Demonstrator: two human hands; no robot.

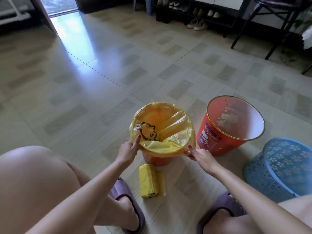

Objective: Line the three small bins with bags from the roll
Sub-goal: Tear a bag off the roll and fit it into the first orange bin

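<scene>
1. Right now the person is squatting on the tiled floor (118, 68) and folding the mouth of a yellow bin bag (168, 146) over the rim of the orange bin (158, 160) nearest the knees.
2. Next to it, the red cartoon-printed bin (219, 141) is leaning unlined, and the blue lattice bin (278, 169), partly cut off by the right thigh, is lying mouth-down, so two bins are still waiting, I judge.
3. Just in front of the orange bin, the yellow bag roll (148, 181) is lying between the slippers.
4. Doing this well probably means pulling the film down evenly all round, since it is sitting bunched and loose inside.
5. Gripping the near rim, the left hand (128, 149) is pinching the film with fingers closed on it.
6. Likewise, the right hand (200, 154) is clamping the film's edge; its fingertips are hiding underneath.
</scene>
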